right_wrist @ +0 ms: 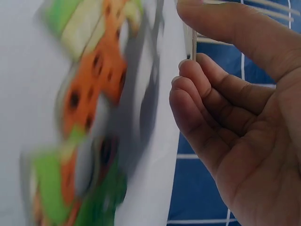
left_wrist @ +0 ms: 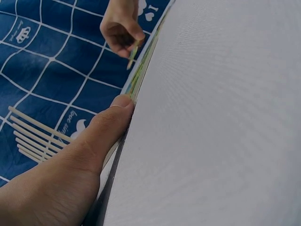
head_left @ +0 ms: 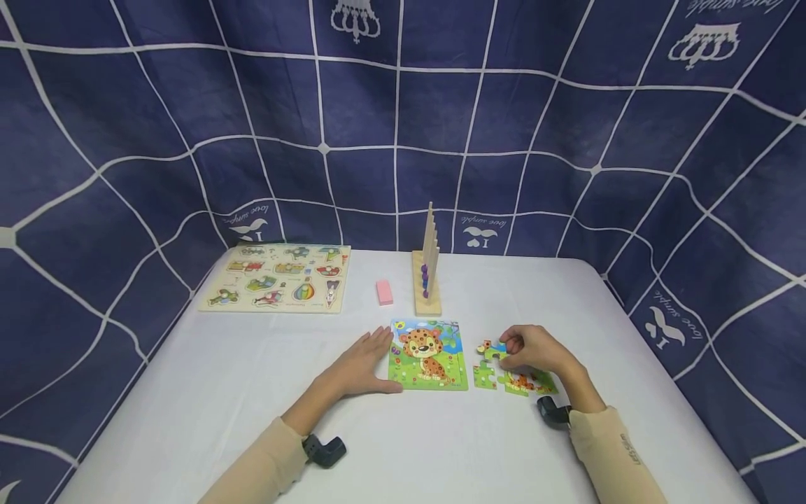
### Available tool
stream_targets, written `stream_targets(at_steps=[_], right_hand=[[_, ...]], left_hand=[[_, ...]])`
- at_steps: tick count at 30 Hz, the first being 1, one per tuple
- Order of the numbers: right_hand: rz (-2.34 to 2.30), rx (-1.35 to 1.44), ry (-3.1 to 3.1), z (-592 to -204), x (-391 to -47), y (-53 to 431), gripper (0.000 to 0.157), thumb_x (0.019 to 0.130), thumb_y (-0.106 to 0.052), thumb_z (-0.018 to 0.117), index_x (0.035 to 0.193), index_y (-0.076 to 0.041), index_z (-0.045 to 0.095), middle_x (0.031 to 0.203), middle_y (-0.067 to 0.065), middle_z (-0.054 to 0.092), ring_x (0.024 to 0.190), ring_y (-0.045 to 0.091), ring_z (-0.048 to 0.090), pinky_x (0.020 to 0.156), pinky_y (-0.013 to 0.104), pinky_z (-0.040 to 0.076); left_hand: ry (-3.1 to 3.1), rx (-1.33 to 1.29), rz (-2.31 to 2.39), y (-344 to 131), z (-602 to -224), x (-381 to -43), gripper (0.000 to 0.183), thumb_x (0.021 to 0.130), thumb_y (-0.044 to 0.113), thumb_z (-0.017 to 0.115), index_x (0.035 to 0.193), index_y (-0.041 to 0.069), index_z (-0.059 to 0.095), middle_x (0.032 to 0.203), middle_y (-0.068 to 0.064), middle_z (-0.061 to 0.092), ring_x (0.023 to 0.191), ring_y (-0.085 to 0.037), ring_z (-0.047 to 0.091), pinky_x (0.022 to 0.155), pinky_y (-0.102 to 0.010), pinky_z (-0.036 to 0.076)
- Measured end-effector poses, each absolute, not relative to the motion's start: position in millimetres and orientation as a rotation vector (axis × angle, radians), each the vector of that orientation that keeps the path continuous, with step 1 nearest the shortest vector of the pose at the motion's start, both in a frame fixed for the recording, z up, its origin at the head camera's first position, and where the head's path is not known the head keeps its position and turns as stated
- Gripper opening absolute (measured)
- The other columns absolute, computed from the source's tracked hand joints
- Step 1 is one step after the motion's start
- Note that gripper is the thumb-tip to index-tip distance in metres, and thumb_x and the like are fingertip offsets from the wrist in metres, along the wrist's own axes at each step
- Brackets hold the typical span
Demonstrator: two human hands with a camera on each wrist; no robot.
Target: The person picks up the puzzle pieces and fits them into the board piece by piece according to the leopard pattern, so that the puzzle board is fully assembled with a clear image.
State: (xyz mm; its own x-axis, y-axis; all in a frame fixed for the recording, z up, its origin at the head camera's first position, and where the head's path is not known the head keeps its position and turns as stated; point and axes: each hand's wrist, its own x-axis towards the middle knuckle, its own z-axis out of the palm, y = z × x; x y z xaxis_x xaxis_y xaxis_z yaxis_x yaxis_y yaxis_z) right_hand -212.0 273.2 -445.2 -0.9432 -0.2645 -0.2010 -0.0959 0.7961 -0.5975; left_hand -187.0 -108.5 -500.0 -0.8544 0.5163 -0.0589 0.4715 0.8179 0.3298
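Head view shows the right hand [head_left: 535,348] over the right half of the bench [head_left: 441,448], its grip closed in a pinch: thumb and fingertips clamp a puzzle piece [left_wrist: 131,59], seen nearly edge-on in the left wrist view. Just below and beside that hand lie loose puzzle pieces [head_left: 485,376], some partly covered by it; the right wrist view shows them blurred. They lie just right of the puzzle board [head_left: 434,367], with a narrow strip of white between. The left hand [head_left: 359,367] has its grip spread, thumb at the board's near left corner, fingertips by its far left corner; the board lies flat near the middle of the bench. Just beyond the board's far edge stands a wooden rack [head_left: 428,306] with upright rods and dark beads [head_left: 425,280]. Left of it, apart, sits a pink block [head_left: 384,292]. Farther left, a peg puzzle [head_left: 283,280] lies flat in the far left corner, close to the far edge, behind which a blue curtain [head_left: 359,112] hangs. Open room runs from the board to the near edge and from the loose pieces toward the right edge and far right corner.
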Motion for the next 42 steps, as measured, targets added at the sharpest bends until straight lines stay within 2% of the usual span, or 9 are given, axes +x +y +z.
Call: stream_targets(at_steps=[13,22,42], right_hand=[[-0.880,-0.463,2.700,-446,-220,228,0.042,0.067,-0.021,0.088,0.100,-0.004,0.066,0.080,0.000,0.062,0.074,0.013,0.055,0.065,0.023,0.049],[-0.874,-0.491,2.674,-453,-223,204,0.041,0.066,-0.018,0.088,0.099,-0.006,0.067,0.079,-0.001,0.061,0.074,0.013,0.054,0.064,0.024,0.049],[-0.737,-0.602,2.694,-450,-229,182,0.034,0.065,-0.013,0.087,0.094,-0.006,0.070,0.076,0.001,0.063,0.067,0.011,0.052,0.061,0.022,0.047]], left_hand=[[2.867,0.793,0.448,-109,-498,-186,0.119,0.072,0.086,0.052,0.154,0.006,0.023,0.163,-0.008,0.016,0.152,-0.023,0.016,0.125,-0.041,0.015],[2.868,0.805,0.455,-109,-502,-185,0.119,0.071,0.088,0.050,0.155,0.007,0.023,0.164,-0.008,0.017,0.152,-0.022,0.015,0.125,-0.041,0.015],[2.866,0.808,0.431,-110,-501,-185,0.118,0.073,0.086,0.051,0.155,0.007,0.021,0.164,-0.009,0.014,0.153,-0.022,0.013,0.126,-0.040,0.014]])
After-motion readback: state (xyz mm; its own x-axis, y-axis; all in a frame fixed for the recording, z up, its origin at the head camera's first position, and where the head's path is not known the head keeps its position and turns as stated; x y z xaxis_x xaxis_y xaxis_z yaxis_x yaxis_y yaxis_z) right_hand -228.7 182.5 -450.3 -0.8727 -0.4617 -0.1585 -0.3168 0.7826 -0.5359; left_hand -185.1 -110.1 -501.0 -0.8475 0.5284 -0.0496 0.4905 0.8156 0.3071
